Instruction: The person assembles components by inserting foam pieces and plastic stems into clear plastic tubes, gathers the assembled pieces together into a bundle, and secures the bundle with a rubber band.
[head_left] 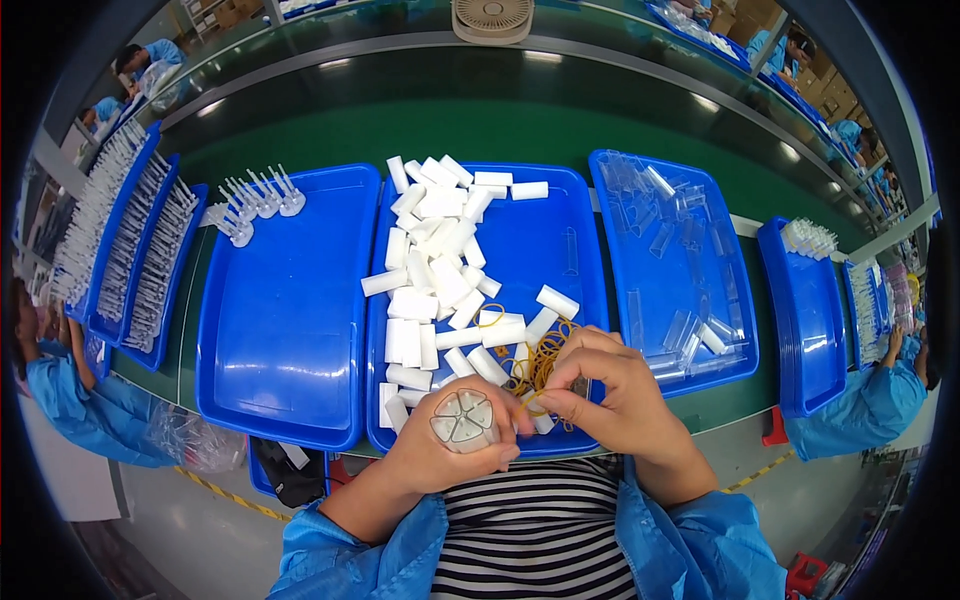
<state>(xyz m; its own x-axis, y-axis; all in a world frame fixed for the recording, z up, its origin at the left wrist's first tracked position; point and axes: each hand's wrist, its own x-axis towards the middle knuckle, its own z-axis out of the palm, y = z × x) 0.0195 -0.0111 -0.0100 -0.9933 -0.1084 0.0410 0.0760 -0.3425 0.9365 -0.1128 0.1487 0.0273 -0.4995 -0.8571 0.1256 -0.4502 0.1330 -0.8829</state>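
My left hand is wrapped around a round bundle of transparent wedge-shaped tubes, its end facing up with pale pieces inside several of them. Close to its right side, my right hand pinches a yellow rubber band between thumb and forefinger. Whether that band loops around the bundle is hidden. A heap of rubber bands lies just beyond my right hand, in the middle blue tray. White rectangular blocks are piled along that tray's left half.
A blue tray on the left carries white stemmed parts in its far corner. Transparent plastic pieces fill the right tray. Stacked trays of stemmed parts stand far left; more stacked trays stand right. Co-workers sit at both sides.
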